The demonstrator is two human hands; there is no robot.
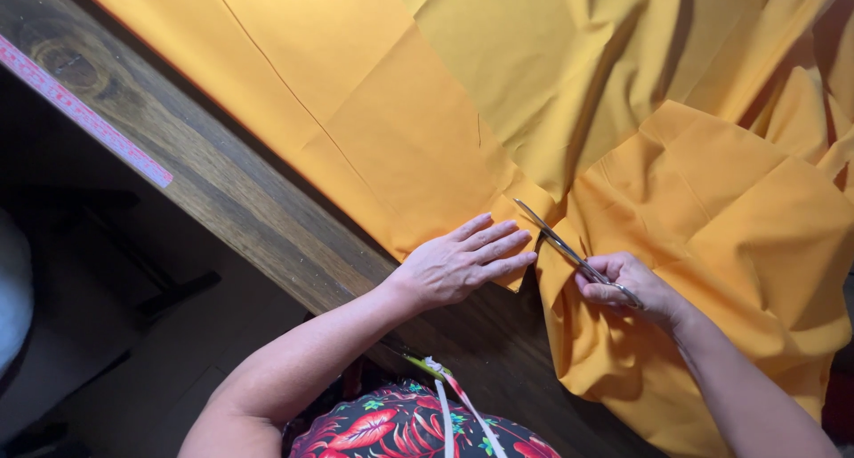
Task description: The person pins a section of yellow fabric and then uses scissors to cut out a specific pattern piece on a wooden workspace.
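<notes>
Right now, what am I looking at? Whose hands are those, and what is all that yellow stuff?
This picture comes from a small camera worn on a person's head, so you look down just as they do. There is no machine here, only a person's two bare hands.

The yellow stuff is a big piece of orange-yellow cloth, spread over a dark wooden table. Part of it lies flat and part is bunched up in folds on the right.

The left hand lies flat on the cloth with its fingers stretched out, pressing it onto the table. The right hand holds a pair of metal scissors, and the blades point up into the cloth.

Along the table's edge runs a pink measuring strip. At the bottom you see the person's flowery top, with a measuring tape hanging over it.
</notes>
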